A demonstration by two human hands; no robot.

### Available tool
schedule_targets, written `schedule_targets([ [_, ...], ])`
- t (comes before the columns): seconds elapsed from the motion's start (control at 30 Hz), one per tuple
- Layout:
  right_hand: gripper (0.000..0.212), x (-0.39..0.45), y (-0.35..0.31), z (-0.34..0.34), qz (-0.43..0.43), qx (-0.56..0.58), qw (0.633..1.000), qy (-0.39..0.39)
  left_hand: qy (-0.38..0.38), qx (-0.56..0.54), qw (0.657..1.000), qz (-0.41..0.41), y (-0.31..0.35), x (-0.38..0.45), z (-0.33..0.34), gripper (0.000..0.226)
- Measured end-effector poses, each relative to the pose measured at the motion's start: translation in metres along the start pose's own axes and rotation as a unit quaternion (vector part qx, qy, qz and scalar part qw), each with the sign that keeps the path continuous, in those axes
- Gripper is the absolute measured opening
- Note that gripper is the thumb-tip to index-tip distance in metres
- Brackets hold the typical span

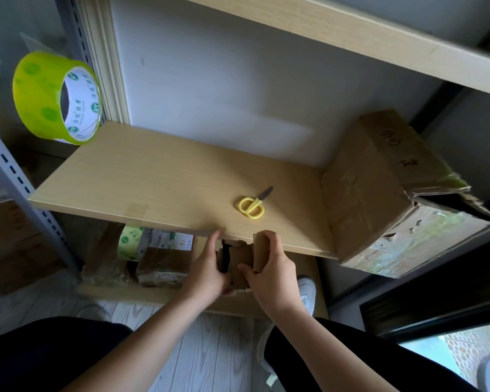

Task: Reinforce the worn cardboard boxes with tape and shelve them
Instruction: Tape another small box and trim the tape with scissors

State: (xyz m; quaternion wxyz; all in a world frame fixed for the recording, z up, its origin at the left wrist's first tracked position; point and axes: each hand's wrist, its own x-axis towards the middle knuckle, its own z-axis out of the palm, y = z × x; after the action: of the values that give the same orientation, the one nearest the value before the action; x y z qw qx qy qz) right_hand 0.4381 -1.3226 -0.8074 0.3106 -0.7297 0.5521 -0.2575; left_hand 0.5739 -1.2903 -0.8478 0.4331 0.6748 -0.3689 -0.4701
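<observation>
Two hands work nearest the camera, both on a small cardboard box [239,264] held just below the front edge of the middle shelf [142,176]. The left hand [207,267] grips the box's left side with its fingers curled, one fingertip reaching up to the shelf edge. The right hand [269,267] clasps the right side, thumb pressed on the near face and fingers wrapped over an upright flap. Judging by this hold, the person is steadying the box and closing or lifting it, perhaps to bring it onto the shelf for taping.

Behind the hands, on the lower shelf [164,292], sit taped parcels [164,264] and a second tape roll [130,241]. Farther on, yellow scissors [252,206] lie on the middle shelf within easy reach, likely kept there to cut tape. To the right, a large worn box [393,199] rests on that shelf, overhanging its front edge, its corner torn open and its near face streaked with greenish tape. Far left, a green tape roll [55,99] hangs at the shelf's upright post, apparently stowed where it can be grabbed.
</observation>
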Motion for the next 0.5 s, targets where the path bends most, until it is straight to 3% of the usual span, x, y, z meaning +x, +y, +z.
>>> schedule_targets([
  [0.07, 0.063, 0.000, 0.000, 0.000, 0.005, -0.001, 1.000, 0.003, -0.009, 0.017, 1.000, 0.007, 0.000, 0.000, 0.000, 0.082],
  [0.2, 0.061, 0.001, -0.003, -0.003, 0.017, -0.018, 0.999, 0.022, 0.024, 0.002, 1.000, -0.002, 0.003, 0.001, -0.001, 0.060],
  [0.37, 0.055, 0.002, -0.015, -0.003, -0.006, -0.190, 0.981, 0.039, 0.057, 0.008, 0.998, -0.017, 0.007, -0.002, 0.007, 0.049],
  [0.5, 0.057, -0.005, -0.018, 0.000, -0.048, -0.227, 0.973, 0.010, 0.075, -0.006, 0.996, -0.046, 0.010, -0.002, 0.011, 0.035],
])
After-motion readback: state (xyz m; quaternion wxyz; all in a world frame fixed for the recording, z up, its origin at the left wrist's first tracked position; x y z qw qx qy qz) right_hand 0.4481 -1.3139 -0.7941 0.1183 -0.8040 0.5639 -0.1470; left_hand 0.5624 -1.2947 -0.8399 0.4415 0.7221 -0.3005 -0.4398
